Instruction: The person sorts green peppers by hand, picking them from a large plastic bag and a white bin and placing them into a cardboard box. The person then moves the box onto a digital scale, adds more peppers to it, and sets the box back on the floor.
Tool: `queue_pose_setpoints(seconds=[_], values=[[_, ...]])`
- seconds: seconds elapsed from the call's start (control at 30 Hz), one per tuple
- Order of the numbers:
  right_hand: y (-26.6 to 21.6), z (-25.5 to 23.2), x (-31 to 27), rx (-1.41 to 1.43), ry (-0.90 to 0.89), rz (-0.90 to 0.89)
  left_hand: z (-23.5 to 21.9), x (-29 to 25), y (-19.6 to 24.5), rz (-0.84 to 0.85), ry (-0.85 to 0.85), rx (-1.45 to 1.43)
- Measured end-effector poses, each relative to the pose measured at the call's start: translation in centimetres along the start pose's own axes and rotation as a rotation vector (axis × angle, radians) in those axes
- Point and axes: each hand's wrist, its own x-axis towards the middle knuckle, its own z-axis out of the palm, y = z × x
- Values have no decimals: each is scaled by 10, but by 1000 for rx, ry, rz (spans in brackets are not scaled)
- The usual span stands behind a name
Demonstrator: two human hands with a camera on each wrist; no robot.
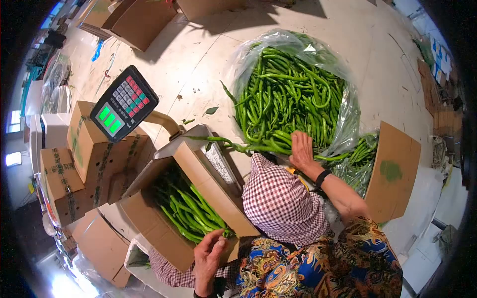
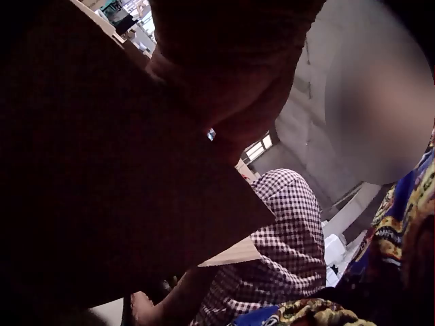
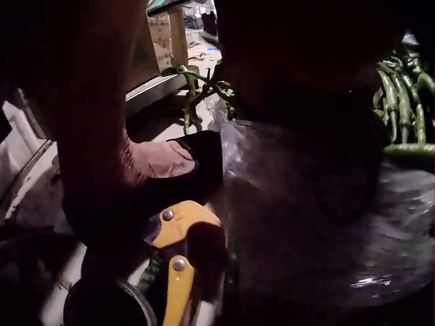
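In the head view, the right hand (image 1: 301, 151) is at the near edge of a clear bag of long green peppers (image 1: 293, 94), its fingers round a bunch of peppers (image 1: 268, 145) whose tips stick out leftward. The left hand (image 1: 207, 256) is at the near corner of an open cardboard box (image 1: 218, 191), beside the green peppers (image 1: 191, 211) inside; whether it grips the box or a pepper is unclear. Dark cardboard (image 2: 122, 204) fills much of the left wrist view beneath the shadowed left hand (image 2: 231, 61). The right wrist view shows the right hand only as a dark shape.
A scale with a lit display (image 1: 124, 103) stands left of the bag, its platform (image 1: 218, 164) beside the box. Taped cartons (image 1: 94, 144) are stacked at the left. A cardboard flap (image 1: 395, 171) stands at the right. Yellow-handled cutters (image 3: 180, 272) show near a shoe (image 3: 163, 159).
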Motion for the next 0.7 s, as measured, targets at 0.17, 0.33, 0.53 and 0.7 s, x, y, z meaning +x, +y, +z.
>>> queue_pose_setpoints(seconds=[0.17,0.33,0.53,0.7], values=[[10,21,2,129,-32,-46,2,2,2,26,-43,15],[24,-21,28,450,-110,62,-1,-2,-3,3,-5,-47],[40,-8,26,379,-466,82,2,2,1,3,-17,-51],[5,11,8,114,-265,-98,-1,-3,2,39,-24,-23]])
